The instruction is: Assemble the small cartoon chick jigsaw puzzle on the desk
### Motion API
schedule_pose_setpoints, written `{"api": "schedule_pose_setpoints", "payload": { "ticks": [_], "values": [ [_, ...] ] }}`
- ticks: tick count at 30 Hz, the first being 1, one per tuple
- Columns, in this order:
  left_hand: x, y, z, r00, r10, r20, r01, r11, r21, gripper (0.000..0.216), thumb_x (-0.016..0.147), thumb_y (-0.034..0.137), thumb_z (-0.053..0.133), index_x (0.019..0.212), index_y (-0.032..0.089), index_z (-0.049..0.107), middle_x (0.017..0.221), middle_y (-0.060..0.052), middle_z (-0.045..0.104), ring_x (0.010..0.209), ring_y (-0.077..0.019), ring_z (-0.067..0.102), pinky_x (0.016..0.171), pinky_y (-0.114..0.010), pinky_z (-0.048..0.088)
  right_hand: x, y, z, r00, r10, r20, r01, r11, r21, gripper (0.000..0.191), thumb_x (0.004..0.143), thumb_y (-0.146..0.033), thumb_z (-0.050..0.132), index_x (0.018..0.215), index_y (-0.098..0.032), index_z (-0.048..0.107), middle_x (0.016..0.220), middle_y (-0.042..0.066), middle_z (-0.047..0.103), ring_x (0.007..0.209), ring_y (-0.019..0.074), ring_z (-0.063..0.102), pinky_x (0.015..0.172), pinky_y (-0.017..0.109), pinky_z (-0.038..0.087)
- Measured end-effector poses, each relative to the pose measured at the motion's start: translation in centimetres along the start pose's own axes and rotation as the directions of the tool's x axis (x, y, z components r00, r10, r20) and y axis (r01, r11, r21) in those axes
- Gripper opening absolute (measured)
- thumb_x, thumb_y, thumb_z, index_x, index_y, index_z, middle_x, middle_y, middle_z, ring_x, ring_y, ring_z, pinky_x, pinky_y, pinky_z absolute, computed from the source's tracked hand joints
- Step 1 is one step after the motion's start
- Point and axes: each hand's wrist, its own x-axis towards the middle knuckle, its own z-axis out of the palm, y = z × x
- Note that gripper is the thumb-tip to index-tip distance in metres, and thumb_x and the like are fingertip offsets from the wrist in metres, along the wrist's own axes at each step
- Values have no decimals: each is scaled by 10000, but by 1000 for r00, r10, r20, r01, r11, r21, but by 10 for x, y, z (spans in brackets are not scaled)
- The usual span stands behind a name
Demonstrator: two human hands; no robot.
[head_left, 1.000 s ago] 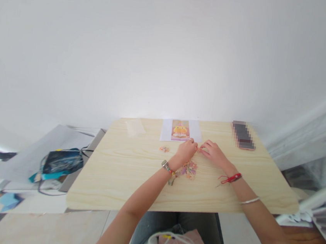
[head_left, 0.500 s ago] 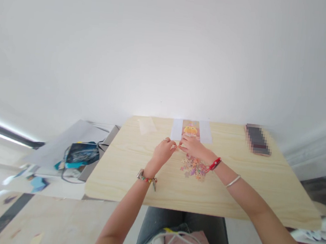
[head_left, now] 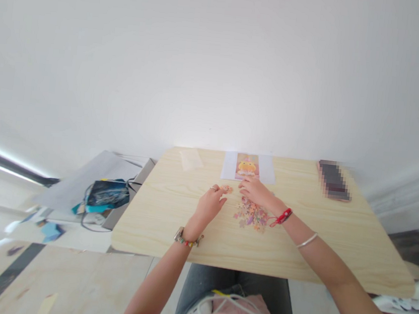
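Observation:
My left hand point(head_left: 210, 206) rests on the table with its thumb apart from its fingers. Its index fingertip touches a small cluster of orange-pink jigsaw puzzle pieces point(head_left: 228, 189) lying flat. My right hand point(head_left: 256, 191) hovers at the far edge of a loose pile of jigsaw puzzle pieces point(head_left: 251, 216), fingers bent and slightly apart, with nothing visible in them. Part of the pile is hidden under that hand. Just beyond lies a paper sheet point(head_left: 267, 169) with a printed picture point(head_left: 247, 167) of a yellow figure.
A phone point(head_left: 334, 181) lies at the right rear of the light wood table point(head_left: 318, 258). Near the left rear is a translucent plastic bag point(head_left: 191, 159). Left of the table, a dark blue bag point(head_left: 108, 194) and cables sit on a lower surface. A white wall stands behind.
My hands have parted. My right hand has let go of the small cluster and moved right toward the pile. My left hand has loosened its pinch, leaving the cluster on the table.

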Motion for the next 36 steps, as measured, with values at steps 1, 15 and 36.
{"api": "schedule_pose_setpoints", "payload": {
  "ticks": [1, 15, 36],
  "values": [
    [-2, 4, 3, 1000, 9, 18, -9, 1000, -11, 202, 800, 191, 505, 992, 175, 567, 960, -60, 542, 845, -158, 559, 732, -254, 441, -6, 2, -3, 1000, 9, 5, -9, 1000, 16, 115, 797, -159, 517, 856, -127, 611, 924, 78, 540, 830, 162, 505, 764, 297, 385],
    [0, 28, 13, 996, 39, 82, -31, 995, -92, 129, 795, 211, 492, 877, 155, 574, 963, -88, 552, 859, -180, 550, 721, -282, 426, -34, -25, -19, 999, -12, 40, 9, 997, 73, 133, 808, -202, 515, 844, -161, 636, 877, 63, 527, 770, 145, 513, 699, 268, 406],
    [-5, 33, 2, 959, 210, -188, -254, 934, -250, 136, 833, 264, 469, 911, 199, 560, 893, -41, 492, 865, -146, 520, 778, -275, 445, -46, -24, -21, 934, 357, 3, -309, 804, 507, 196, 757, -283, 520, 683, -142, 634, 667, 22, 610, 633, 127, 538, 571, 227, 401]
  ]
}}
